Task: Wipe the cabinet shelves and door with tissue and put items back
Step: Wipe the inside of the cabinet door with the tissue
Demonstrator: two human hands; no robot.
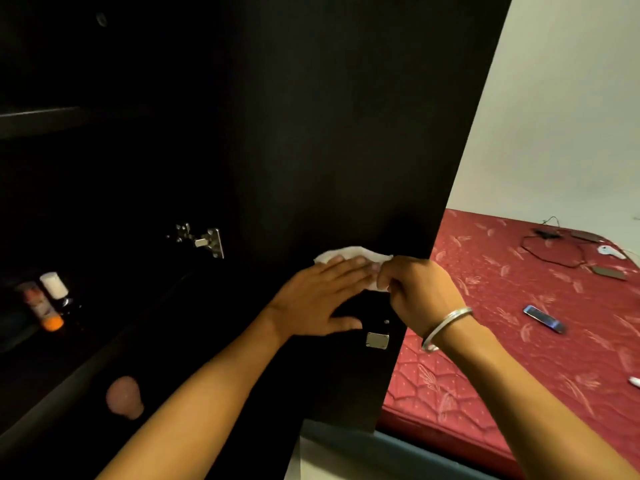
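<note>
Head view shows the job somewhere in its middle, as I judge it: the tissue is on the inner face of the open door, so the door is being wiped now. The left hand lies flat on the tissue, fingers straight and close together, pressing it to the panel. The right hand has its fingers curled, pinching the tissue's right end just beside the left fingertips, near the door's free edge. The tissue is a crumpled strip, its long axis running roughly level across the door, one end poking out left above the left fingers, the other going into the right pinch. Below the fingers sits a small metal plate; left of them, a hinge. Whether the shelves are already wiped I cannot tell, they are too dark. Bottles stand on a shelf far left of the fingers, while a phone and other small things lie on the bed to the right, so putting items back looks at least partly undone.
</note>
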